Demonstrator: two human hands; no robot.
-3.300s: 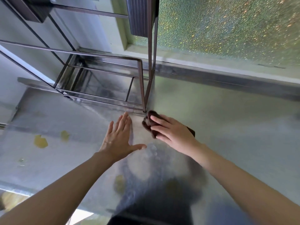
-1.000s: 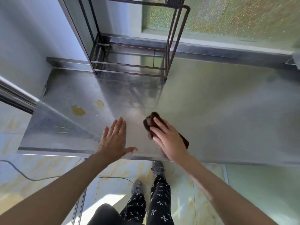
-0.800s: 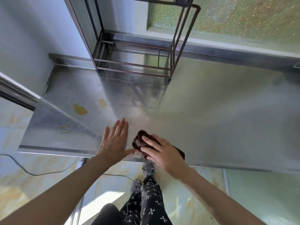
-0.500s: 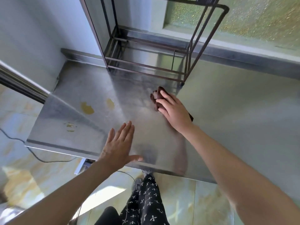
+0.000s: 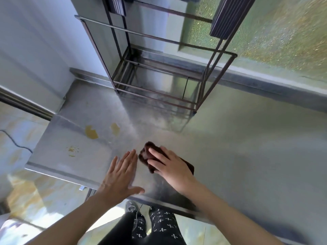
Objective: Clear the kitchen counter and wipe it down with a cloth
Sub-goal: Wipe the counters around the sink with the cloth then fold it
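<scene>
The steel counter (image 5: 247, 156) has nothing left to clear, so wiping is the job now. The right hand (image 5: 172, 167) presses flat on the dark brown cloth (image 5: 146, 154) near the front edge. The left hand (image 5: 120, 175) rests flat beside it. Yellow spots (image 5: 91, 132) to the left still need wiping. The metal rack (image 5: 159, 82) at the back looks empty.

Tabletop (image 5: 247, 147): grey brushed steel. Cloth (image 5: 146, 154): dark brown. Stains (image 5: 91, 132) near left edge: yellow. Rack (image 5: 159, 96) at back edge: dark metal. Leggings (image 5: 159, 225): black, small white crosses. Window glass (image 5: 283, 32): green-gold speckle.
</scene>
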